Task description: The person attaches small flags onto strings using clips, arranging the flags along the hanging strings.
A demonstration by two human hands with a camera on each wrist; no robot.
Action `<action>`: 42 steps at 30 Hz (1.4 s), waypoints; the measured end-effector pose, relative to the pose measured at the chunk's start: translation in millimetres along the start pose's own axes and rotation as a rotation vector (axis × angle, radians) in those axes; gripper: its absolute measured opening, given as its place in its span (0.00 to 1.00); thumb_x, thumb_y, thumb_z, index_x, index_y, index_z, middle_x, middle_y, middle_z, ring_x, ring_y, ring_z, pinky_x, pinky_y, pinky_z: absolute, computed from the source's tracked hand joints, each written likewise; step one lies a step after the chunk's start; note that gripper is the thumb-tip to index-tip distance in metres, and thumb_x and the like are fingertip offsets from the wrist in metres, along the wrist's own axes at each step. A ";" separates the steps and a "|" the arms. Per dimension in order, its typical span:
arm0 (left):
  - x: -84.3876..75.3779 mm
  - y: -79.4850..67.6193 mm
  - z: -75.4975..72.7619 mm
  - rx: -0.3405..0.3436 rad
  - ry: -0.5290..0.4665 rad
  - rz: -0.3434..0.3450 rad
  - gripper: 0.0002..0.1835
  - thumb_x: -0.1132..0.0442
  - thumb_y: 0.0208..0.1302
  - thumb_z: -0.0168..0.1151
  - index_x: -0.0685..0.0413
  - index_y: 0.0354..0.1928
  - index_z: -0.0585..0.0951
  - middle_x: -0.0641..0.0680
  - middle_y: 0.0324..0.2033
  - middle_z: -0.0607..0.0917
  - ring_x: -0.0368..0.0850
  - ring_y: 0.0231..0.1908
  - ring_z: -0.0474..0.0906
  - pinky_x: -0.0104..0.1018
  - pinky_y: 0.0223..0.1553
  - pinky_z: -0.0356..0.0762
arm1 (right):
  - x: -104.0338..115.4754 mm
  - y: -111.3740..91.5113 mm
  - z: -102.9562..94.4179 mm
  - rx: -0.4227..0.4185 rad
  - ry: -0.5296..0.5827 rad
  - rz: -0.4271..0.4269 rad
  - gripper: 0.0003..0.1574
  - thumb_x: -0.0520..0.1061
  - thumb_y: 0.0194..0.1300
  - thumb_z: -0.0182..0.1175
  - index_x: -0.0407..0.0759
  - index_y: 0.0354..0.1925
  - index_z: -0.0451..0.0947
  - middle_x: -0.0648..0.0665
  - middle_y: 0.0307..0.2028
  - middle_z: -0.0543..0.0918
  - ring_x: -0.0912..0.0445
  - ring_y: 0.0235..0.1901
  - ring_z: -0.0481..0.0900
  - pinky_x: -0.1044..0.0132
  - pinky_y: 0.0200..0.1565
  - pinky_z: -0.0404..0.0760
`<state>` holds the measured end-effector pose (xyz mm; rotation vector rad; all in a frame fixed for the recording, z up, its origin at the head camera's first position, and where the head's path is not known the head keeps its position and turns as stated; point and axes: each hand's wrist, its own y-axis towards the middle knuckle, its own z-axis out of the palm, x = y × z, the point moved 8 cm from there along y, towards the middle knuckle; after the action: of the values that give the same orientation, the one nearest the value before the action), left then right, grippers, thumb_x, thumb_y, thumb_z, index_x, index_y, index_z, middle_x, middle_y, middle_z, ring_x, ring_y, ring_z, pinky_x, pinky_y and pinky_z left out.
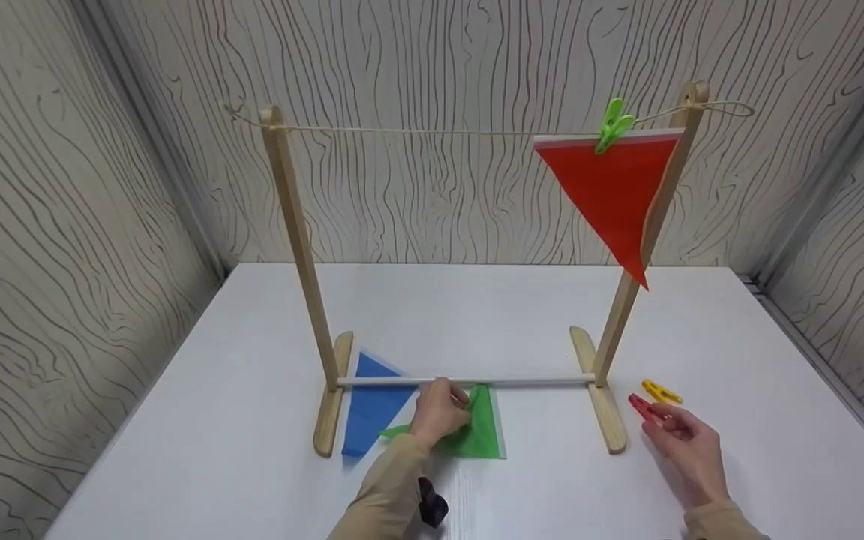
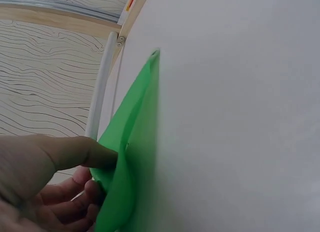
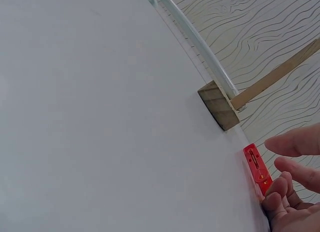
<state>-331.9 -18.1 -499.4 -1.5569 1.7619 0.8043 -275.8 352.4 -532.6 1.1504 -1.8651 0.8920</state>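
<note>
My left hand pinches the green pennant, its thumb over the cloth and the other fingers beneath. In the left wrist view the pennant stands folded up from the white table. A blue pennant lies left of it, partly under the stand's white rod. At the right, my right hand is close to a red clothespin, thumb and index finger spread apart near its end. A yellow clothespin lies just beyond the red one.
A wooden stand has a left post, a right post and a white rod low between them. Across the top runs a string. From it hangs a red pennant, held by a green clothespin.
</note>
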 end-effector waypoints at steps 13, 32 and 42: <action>3.2 -2.3 5.0 0.075 0.032 -0.101 0.17 0.66 0.58 0.66 0.62 0.50 0.82 0.58 0.39 0.83 0.48 0.35 0.76 0.44 0.36 0.77 | 0.2 -0.8 -0.1 -0.016 -0.009 0.009 0.33 0.45 0.69 0.63 0.31 0.66 0.69 0.52 0.35 0.76 0.59 0.36 0.70 0.75 0.34 0.74; -12.3 -3.8 10.2 0.106 0.146 0.039 0.13 0.49 0.57 0.74 0.48 0.38 0.88 0.48 0.30 0.82 0.40 0.31 0.72 0.37 0.33 0.68 | 0.3 -2.1 0.2 -0.022 0.018 0.000 0.33 0.44 0.69 0.64 0.32 0.66 0.69 0.55 0.33 0.76 0.61 0.35 0.70 0.75 0.34 0.75; -14.8 -4.1 23.0 0.126 0.215 0.060 0.18 0.53 0.39 0.86 0.48 0.34 0.89 0.46 0.30 0.82 0.40 0.33 0.73 0.42 0.39 0.67 | 0.4 -0.9 0.5 -0.024 -0.008 0.004 0.32 0.44 0.69 0.62 0.32 0.66 0.69 0.52 0.35 0.76 0.59 0.37 0.70 0.75 0.35 0.74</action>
<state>-324.9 8.5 -501.6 -1.5598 1.9812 0.5580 -275.2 351.5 -532.3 1.1382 -1.8801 0.8659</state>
